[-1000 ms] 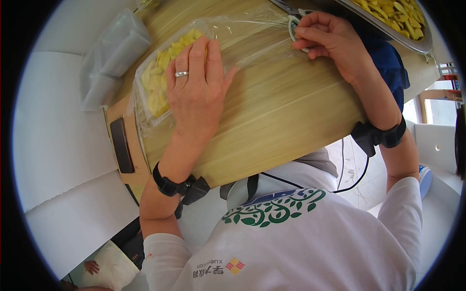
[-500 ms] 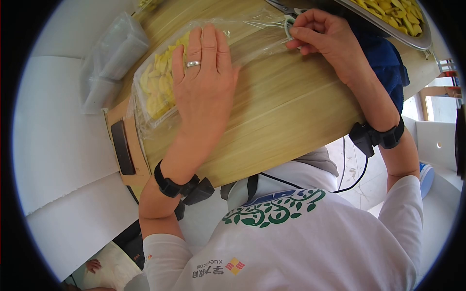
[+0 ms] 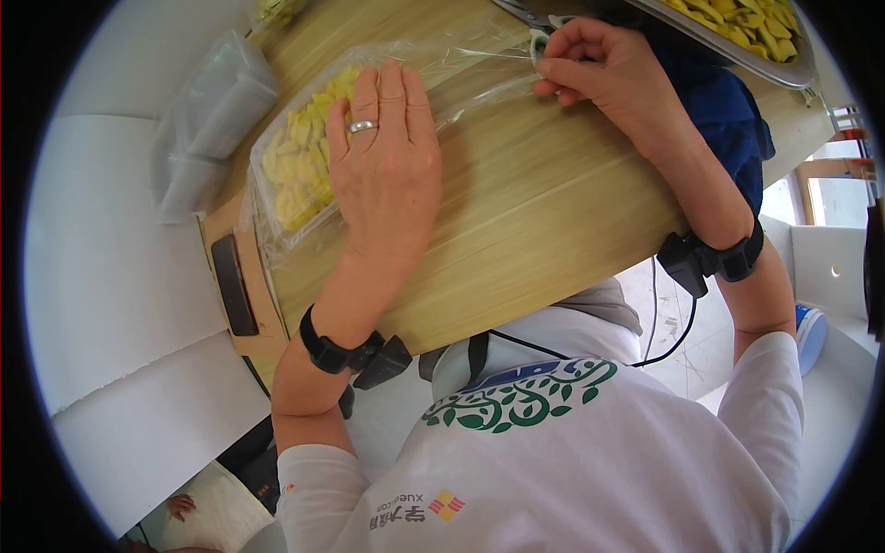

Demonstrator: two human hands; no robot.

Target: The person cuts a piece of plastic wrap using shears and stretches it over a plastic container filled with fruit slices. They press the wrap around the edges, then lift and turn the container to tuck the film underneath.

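A clear plastic box of yellow slices (image 3: 297, 170) lies on the wooden table (image 3: 525, 230), covered with clear plastic film (image 3: 475, 78). My left hand (image 3: 387, 175), with a ring on one finger, rests flat over the box's right side, fingers stretched out. To the right of the box the film runs in taut creases towards my right hand (image 3: 613, 78). There, thumb and fingers pinch the film's edge. Scissors (image 3: 527, 13) lie just beyond that hand, partly hidden by it.
A metal tray (image 3: 800, 72) of yellow slices stands at the upper right, beside a dark blue cloth (image 3: 728, 120). Clear plastic boxes (image 3: 221, 101) are stacked at the left. A phone (image 3: 234, 284) lies by the table's left edge. Another person's hand (image 3: 181, 505) shows at lower left.
My left hand has slid slightly down and towards me over the film. The right hand has shifted a little left, still pinching the film.
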